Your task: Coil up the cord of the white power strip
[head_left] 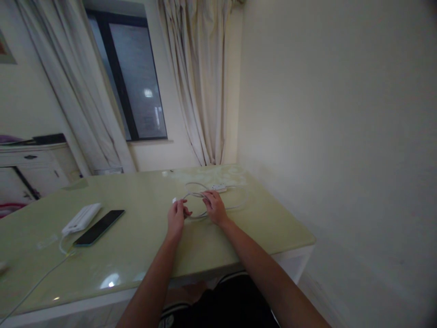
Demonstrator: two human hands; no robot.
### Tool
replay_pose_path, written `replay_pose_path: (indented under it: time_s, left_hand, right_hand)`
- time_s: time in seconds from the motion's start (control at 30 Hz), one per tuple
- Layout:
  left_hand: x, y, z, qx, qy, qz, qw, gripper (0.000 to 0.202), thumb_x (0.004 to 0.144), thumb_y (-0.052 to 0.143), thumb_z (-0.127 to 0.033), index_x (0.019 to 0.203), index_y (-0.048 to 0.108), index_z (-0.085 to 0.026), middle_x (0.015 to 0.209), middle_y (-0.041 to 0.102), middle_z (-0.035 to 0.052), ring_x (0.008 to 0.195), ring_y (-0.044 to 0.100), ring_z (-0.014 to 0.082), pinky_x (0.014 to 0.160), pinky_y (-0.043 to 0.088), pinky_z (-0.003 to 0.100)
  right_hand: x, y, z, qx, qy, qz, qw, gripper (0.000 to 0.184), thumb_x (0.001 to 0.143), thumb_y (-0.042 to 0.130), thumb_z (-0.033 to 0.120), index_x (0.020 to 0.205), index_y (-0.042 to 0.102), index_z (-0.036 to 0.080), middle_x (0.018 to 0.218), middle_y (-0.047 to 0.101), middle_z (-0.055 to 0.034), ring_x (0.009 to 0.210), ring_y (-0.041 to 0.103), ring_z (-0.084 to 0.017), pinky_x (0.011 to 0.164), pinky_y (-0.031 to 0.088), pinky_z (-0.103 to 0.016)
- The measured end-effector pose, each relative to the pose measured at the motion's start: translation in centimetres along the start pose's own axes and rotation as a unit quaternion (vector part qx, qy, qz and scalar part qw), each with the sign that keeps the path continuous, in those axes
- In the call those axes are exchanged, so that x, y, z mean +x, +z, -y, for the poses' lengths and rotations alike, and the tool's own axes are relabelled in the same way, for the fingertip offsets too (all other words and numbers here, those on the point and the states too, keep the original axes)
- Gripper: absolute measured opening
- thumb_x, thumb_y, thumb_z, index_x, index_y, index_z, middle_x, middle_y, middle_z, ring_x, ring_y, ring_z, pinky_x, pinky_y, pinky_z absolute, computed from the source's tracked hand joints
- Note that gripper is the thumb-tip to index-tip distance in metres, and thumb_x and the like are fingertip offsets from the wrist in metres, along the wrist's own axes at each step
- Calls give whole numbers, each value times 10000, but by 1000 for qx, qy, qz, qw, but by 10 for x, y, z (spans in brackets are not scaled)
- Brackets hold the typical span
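Observation:
A white power strip [218, 187] lies near the far right of the glossy pale green table [143, 246], its white cord [235, 207] looped around it. My left hand [176, 217] is closed, pinching the cord near its white plug [174, 200]. My right hand [215, 207] rests on the bundled loops just in front of the strip, fingers curled over the cord.
A white power bank [82, 217] and a dark phone [99, 227] lie at the left, with a thin cable [37, 282] trailing toward the front edge. A wall stands close on the right. Curtains [200, 82], a window and a white cabinet [34, 166] are behind.

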State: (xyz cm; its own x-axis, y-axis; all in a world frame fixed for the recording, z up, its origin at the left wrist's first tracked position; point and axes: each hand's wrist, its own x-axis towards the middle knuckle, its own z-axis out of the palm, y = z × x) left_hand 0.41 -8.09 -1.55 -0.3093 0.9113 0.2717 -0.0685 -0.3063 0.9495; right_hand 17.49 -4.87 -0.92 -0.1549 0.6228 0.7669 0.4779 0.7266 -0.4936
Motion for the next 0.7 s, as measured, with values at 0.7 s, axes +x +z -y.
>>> replay_pose_path:
  time_s: [0.7]
  left_hand:
    - [9, -2, 10, -112, -99, -73, 986, 186, 909, 600, -292, 1068, 586, -198, 946, 704, 61, 681, 641, 90, 741, 594, 295]
  right_hand:
    - [-3, 8, -65, 10, 221, -79, 972, 266, 847, 579, 223, 1087, 688, 189, 1078, 722, -101, 877, 672, -201, 845, 523, -351]
